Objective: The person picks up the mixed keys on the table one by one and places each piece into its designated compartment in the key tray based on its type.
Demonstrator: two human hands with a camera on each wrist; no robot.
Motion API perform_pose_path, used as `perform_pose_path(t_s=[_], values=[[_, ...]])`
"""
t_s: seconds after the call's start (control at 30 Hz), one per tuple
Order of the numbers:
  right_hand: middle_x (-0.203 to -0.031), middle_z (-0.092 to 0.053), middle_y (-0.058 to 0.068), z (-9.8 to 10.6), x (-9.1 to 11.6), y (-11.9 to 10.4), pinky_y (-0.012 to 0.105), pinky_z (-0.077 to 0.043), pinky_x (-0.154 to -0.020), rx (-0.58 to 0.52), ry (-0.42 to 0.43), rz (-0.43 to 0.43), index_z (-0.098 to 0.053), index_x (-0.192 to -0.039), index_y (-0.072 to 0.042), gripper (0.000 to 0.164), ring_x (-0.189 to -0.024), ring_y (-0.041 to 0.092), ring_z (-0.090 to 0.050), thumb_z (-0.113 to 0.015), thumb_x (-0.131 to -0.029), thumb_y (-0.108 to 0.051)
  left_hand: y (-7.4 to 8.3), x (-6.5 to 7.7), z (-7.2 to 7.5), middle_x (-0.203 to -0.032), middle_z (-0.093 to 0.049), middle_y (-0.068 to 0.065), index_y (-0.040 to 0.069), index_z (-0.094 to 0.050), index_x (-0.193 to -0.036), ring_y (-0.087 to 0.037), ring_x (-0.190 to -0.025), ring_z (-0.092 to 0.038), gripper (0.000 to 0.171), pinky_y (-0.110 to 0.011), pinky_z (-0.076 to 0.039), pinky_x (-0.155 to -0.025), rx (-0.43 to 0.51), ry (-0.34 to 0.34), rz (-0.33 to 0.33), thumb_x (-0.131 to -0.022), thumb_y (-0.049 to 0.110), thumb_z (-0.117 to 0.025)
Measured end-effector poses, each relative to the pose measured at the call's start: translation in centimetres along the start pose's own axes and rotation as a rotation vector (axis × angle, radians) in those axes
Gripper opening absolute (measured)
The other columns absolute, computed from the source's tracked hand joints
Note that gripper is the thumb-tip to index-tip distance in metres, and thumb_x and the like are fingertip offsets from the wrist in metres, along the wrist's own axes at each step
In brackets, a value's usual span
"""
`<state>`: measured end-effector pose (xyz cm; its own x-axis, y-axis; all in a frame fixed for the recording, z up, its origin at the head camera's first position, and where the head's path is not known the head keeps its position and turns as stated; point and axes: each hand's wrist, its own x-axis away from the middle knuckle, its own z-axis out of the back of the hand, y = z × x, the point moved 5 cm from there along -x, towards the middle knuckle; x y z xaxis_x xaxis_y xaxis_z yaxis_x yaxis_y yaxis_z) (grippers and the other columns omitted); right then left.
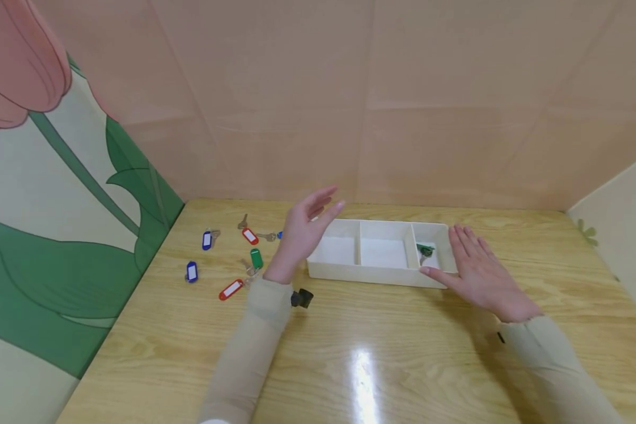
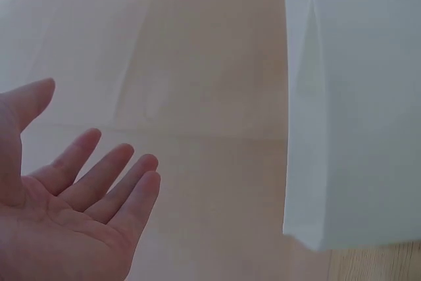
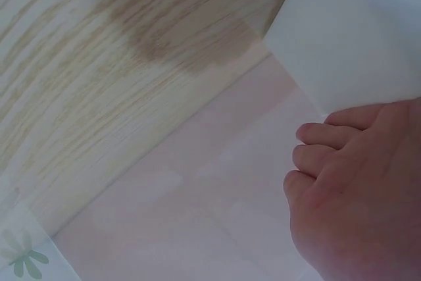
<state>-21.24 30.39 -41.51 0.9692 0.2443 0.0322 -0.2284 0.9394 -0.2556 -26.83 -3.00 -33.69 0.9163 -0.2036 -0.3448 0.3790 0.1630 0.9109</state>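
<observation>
A long white box (image 1: 371,274) with three compartments stands on the table. My right hand (image 1: 479,274) lies along its right end with straight fingers, the thumb at the front rim. In the right wrist view the right fingers (image 3: 329,135) lie against the white wall. In the right compartment is a key with a green tag (image 1: 425,249). My left hand (image 1: 299,235) is raised by the box's left end, holding nothing. Its fingers are relaxed and spread in the left wrist view, apart from the white box (image 2: 368,110).
Left of the box lie several tagged keys: blue tags (image 1: 206,240), red tags (image 1: 231,290) and a green tag (image 1: 257,258). Another blue tag (image 1: 280,234) is partly hidden by my left hand. A pinkish wall (image 1: 275,141) rises behind the wooden table (image 1: 318,365).
</observation>
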Motion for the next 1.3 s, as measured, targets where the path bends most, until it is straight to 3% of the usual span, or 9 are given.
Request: perform_pose_path(t_s=[0.33, 0.53, 0.9, 1.3], values=[[-0.165, 0.002, 0.028, 0.1, 0.4, -0.3, 0.052, 0.009, -0.121, 0.021, 0.061, 0.024, -0.002, -0.159, 0.006, 0.110, -0.151, 0.044, 0.002, -0.051, -0.096, -0.069, -0.3, 0.4, 1.8, -0.144, -0.058, -0.004, 0.015, -0.060, -0.141, -0.016, -0.128, -0.055, 0.047, -0.032, -0.043, -0.109, 0.032, 0.025, -0.022, -0.099, 0.035, -0.069], [-0.164, 0.001, 0.030, 0.1, 0.6, -0.5, 0.051, 0.010, -0.120, 0.045, 0.066, 0.034, -0.002, -0.158, 0.007, 0.108, -0.151, 0.043, 0.005, -0.050, -0.097, -0.068, -0.5, 0.9, 2.8, -0.144, -0.058, -0.001, 0.017, -0.061, -0.141, -0.014, -0.129, -0.054, 0.047, -0.033, -0.041, -0.110, -0.015, 0.038, 0.014, -0.099, 0.037, -0.069], [-0.166, 0.002, 0.025, 0.1, 0.7, -0.4, 0.049, 0.009, -0.121, 0.038, 0.076, 0.037, -0.003, -0.159, 0.006, 0.106, -0.152, 0.040, 0.003, -0.052, -0.097, -0.066, -1.0, 1.9, 4.5, -0.141, -0.059, 0.008, 0.021, -0.062, -0.141, -0.016, -0.132, -0.053, 0.050, -0.032, -0.041, -0.110, -0.083, 0.046, 0.015, -0.097, 0.044, -0.070], [-0.166, 0.004, 0.023, -0.1, 0.9, -0.1, 0.050, 0.009, -0.121, 0.056, 0.086, 0.028, -0.002, -0.160, 0.002, 0.106, -0.152, 0.039, 0.006, -0.051, -0.097, -0.067, -1.7, 3.0, 6.7, -0.145, -0.054, 0.011, 0.033, -0.058, -0.143, -0.016, -0.135, -0.048, 0.052, -0.043, -0.038, -0.113, -0.211, 0.046, 0.085, -0.097, 0.055, -0.064]])
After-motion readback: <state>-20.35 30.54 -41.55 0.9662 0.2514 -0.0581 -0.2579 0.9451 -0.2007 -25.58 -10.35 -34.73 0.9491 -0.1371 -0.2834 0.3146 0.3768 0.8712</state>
